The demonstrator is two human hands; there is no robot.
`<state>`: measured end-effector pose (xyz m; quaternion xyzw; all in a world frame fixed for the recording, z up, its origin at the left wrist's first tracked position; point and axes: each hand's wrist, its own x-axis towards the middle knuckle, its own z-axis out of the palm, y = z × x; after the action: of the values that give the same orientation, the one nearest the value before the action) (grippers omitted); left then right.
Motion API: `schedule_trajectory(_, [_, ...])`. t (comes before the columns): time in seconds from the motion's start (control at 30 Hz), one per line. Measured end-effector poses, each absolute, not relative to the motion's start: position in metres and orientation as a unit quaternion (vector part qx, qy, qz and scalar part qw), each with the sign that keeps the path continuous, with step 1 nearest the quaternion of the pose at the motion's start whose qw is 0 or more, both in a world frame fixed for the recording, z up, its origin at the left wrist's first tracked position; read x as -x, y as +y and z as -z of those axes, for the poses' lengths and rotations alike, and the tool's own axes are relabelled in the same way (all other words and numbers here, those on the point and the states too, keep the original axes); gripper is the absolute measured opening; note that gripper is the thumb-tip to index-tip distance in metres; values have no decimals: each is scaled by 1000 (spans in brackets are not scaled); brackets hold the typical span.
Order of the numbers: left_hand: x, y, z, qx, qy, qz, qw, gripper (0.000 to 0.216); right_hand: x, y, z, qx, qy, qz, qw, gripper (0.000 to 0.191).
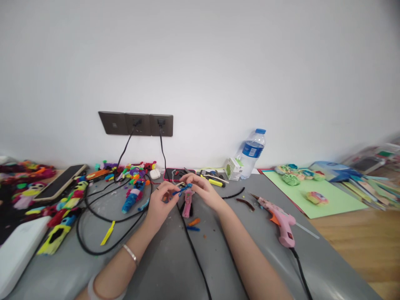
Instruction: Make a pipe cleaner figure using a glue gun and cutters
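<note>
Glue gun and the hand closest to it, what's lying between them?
Head view: two dark fuzzy sticks lie on the grey mat between the glue gun and the right hand.

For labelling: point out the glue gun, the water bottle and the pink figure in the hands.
glue gun (281,221), head view, on its pink body.
water bottle (251,150), head view, on its blue label.
pink figure (188,205), head view, on its middle below the fingers.
</note>
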<state>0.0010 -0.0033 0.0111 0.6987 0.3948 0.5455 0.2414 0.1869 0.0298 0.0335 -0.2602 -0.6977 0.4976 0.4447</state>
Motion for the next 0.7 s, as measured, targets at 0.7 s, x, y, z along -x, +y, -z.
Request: schedule_trajectory(0.7, [-3, -6, -15, -705, 370, -551, 249, 11, -187, 28, -34, 250, -685, -527, 437, 26])
